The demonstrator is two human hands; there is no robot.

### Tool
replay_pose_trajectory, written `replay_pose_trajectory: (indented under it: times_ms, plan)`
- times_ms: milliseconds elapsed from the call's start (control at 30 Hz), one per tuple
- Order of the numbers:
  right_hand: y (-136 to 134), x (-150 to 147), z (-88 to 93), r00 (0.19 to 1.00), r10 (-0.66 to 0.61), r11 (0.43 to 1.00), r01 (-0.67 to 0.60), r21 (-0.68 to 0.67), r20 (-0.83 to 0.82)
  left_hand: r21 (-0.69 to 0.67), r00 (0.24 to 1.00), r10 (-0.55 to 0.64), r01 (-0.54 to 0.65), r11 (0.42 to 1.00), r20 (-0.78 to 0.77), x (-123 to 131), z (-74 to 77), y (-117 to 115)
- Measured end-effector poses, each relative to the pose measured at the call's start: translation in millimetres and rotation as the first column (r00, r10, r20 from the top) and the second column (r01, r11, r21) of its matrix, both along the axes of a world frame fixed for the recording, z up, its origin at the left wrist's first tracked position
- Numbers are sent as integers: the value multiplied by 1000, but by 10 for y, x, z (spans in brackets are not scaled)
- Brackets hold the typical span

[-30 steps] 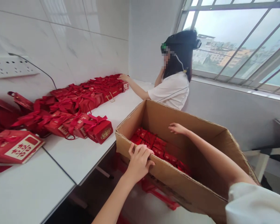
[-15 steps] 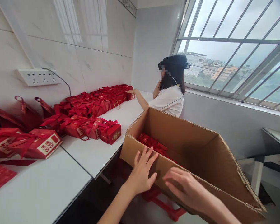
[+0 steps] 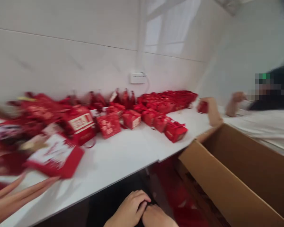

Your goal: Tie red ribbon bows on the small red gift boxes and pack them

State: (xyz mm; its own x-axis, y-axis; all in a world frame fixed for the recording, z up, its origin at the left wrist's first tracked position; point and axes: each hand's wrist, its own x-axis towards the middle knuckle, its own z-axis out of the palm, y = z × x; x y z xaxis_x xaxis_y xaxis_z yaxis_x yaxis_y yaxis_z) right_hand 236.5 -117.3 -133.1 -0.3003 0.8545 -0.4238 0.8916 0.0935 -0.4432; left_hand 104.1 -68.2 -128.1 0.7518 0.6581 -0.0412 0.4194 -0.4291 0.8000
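My left hand (image 3: 132, 205) and my right hand (image 3: 156, 217) are together at the bottom middle, below the table's front edge. The left one has its fingers pressed together and curled, touching the right one; nothing shows in it. The right hand's fingers are mostly hidden. To their right stands an open cardboard box (image 3: 229, 186), apart from both hands. Several red gift boxes with ribbons lie on the white table (image 3: 123, 157), the nearest red gift box (image 3: 176, 131) close to the front edge.
At the left, another person's hands (image 3: 38, 189) reach to a red-and-white gift box (image 3: 55, 154). A second person (image 3: 269, 104) sits at the right, a hand (image 3: 213, 108) by a red box (image 3: 203, 106). A power strip (image 3: 138, 78) is on the wall.
The view has swung left. Both my hands have come away from the cardboard box and are now together low in front. Another person's hands have come into view at the left.
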Motion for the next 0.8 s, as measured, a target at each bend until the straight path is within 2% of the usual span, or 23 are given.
replay_pose_trajectory:
  times_ms: [100, 167, 200, 233, 267, 300, 367, 400, 433, 467, 533, 567, 600, 633, 667, 700, 733, 767, 800]
  plan:
    - [194, -369, 73, 978, 196, 977, -188, -103, 77, 3, 969, 182, -185, 983, 165, -414, 358, -39]
    - [288, -570, 205, 936, 325, 940, -305, -150, 135, 54, 918, 266, -294, 954, 294, -674, 467, -82]
    - [319, -660, 286, 911, 382, 919, -355, -172, 159, 101, 880, 314, -371, 923, 356, -788, 484, -98]
    - [339, -744, 368, 886, 429, 897, -396, -194, 176, 159, 825, 378, -477, 864, 420, -887, 483, -99]
    - [350, -823, 447, 868, 460, 881, -421, -215, 187, 218, 745, 454, -608, 763, 490, -968, 470, -77]
    - [351, -898, 518, 859, 476, 872, -432, -230, 188, 262, 634, 528, -745, 613, 566, -1030, 451, -28]
    - [334, -1035, 632, 862, 474, 870, -429, -242, 178, 261, 352, 613, -936, 235, 707, -1116, 422, 145]
    - [318, -1096, 676, 866, 469, 873, -424, -241, 173, 228, 228, 621, -970, 82, 750, -1156, 421, 253]
    - [300, -1151, 713, 869, 464, 876, -421, -237, 171, 193, 142, 633, -981, -12, 761, -1210, 434, 356]
    - [281, -1198, 744, 871, 461, 877, -418, -238, 170, 182, 105, 670, -982, -46, 735, -1295, 461, 439]
    - [246, -1261, 788, 869, 463, 875, -417, -247, 173, 208, 135, 786, -978, 8, 604, -1606, 553, 490]
    - [232, -1273, 798, 869, 464, 874, -417, -250, 173, 268, 284, 831, -948, 170, 479, -1851, 609, 451]
    - [221, -1270, 797, 872, 459, 876, -413, -249, 169, 279, 331, 835, -934, 222, 441, -2151, 663, 378]
    - [212, -1250, 783, 881, 446, 883, -404, -239, 155, 280, 331, 842, -933, 226, 426, -2493, 711, 285]
    - [205, -1215, 754, 893, 428, 892, -394, -224, 136, 283, 356, 850, -924, 258, 388, -2854, 749, 186]
    - [199, -1165, 711, 906, 409, 901, -381, -207, 111, 293, 522, 823, -842, 453, 227, -3204, 777, 94]
    - [192, -1104, 655, 916, 390, 907, -366, -206, 90, 289, 595, 794, -787, 545, 125, -3515, 796, 16]
    - [185, -1036, 588, 925, 371, 913, -349, -211, 78, 299, 550, 828, -813, 500, 111, -3762, 808, -46]
    - [177, -965, 515, 933, 355, 918, -334, -213, 66, 317, 471, 873, -853, 414, 129, -3933, 816, -96]
